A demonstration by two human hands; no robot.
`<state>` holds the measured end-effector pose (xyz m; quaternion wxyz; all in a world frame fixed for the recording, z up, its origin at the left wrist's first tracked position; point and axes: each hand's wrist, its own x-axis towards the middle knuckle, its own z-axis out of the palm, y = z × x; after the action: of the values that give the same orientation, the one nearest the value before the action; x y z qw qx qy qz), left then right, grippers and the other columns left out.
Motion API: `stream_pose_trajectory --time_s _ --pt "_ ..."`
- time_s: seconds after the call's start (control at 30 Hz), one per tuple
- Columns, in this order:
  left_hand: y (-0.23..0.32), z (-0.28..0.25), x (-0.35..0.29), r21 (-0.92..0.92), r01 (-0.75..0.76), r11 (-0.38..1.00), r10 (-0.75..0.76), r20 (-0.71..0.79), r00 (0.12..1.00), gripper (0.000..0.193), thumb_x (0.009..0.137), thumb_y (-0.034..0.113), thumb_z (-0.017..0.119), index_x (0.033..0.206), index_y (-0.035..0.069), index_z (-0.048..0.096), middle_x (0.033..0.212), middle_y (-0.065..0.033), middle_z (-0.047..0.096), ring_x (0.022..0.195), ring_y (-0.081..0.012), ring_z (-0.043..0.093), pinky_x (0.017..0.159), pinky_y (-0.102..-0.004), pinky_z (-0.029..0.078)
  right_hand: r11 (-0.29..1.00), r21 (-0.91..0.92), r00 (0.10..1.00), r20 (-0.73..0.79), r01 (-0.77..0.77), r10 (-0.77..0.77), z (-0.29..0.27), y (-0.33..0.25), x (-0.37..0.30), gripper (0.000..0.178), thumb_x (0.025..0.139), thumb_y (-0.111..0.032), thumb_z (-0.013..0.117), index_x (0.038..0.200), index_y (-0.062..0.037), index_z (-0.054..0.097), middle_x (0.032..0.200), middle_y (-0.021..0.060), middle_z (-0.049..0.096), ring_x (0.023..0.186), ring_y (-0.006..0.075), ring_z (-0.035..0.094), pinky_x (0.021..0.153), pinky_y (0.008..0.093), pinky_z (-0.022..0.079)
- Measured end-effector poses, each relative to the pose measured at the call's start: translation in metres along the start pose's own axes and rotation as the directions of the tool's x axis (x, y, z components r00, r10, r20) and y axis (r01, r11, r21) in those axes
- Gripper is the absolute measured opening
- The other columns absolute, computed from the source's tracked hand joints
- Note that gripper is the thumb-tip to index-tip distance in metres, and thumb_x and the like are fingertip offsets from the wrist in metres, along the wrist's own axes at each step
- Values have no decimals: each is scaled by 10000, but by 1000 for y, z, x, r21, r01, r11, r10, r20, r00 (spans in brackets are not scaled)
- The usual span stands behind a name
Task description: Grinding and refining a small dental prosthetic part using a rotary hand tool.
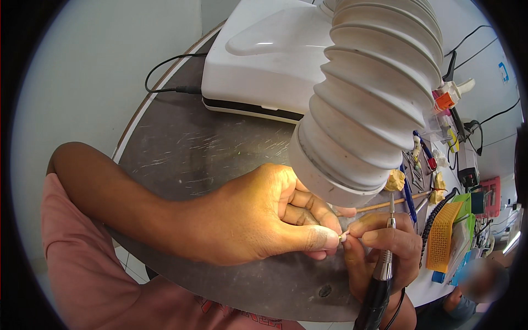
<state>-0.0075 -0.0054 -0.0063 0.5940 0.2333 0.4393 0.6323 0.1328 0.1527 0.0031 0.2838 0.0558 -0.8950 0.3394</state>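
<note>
My left hand point(264, 223) comes in from the left, thumb and fingers closed in a pinch on a small pale piece point(344, 237). Too little of the piece shows to tell its kind. Close against it from the right, the thumb and forefinger of my right hand point(406, 242) meet at the same spot. A rotary handpiece point(375, 297) with a black body and silver front lies in the grip of my right hand. Its narrow silver end points up and away from the pale piece. Both hands are just below the mouth of a white corrugated hose point(374, 104).
A white machine housing point(269, 60) with a black cable point(159, 69) stands at the back of the scratched grey tabletop point(170, 148). To the right lie yellowish lumps point(394, 180), thin tools, a wooden stick point(379, 205) and an orange basket point(443, 236). Another person point(459, 308) sits far right.
</note>
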Motion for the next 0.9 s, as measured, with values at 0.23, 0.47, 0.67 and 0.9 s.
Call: stream_pose_trajectory --time_s 0.23,0.47,0.67,0.9 --pt "-3 0 0 81 -79 994 76 39 996 301 841 50 684 1099 -51 568 1027 -109 635 959 -146 610 877 -279 494 998 17 995 84 61 -62 -3 0 2 375 669 53 748 960 -108 574 856 63 655 732 198 644 621 282 520" --pt "-1 3 -2 55 10 998 -8 -36 999 218 839 37 681 1024 -47 603 1016 -118 642 948 -147 609 852 -287 504 999 4 997 62 43 -43 -2 0 1 396 649 43 765 968 -116 590 861 65 638 731 198 628 628 285 509" --pt "-7 6 3 38 -167 985 168 -34 985 199 860 33 653 1041 -34 603 1020 -95 645 915 -137 601 806 -278 503 1000 -27 999 41 7 -6 -1 1 2 394 646 32 776 963 -126 603 840 59 608 716 189 613 605 280 490" --pt "4 -3 -2 65 -82 995 87 -78 993 360 811 55 717 1128 -7 559 1064 -71 633 994 -118 579 864 -284 485 989 -91 976 196 117 -98 -20 2 13 309 846 -169 648 1108 -60 527 842 111 571 753 182 537 624 291 455"
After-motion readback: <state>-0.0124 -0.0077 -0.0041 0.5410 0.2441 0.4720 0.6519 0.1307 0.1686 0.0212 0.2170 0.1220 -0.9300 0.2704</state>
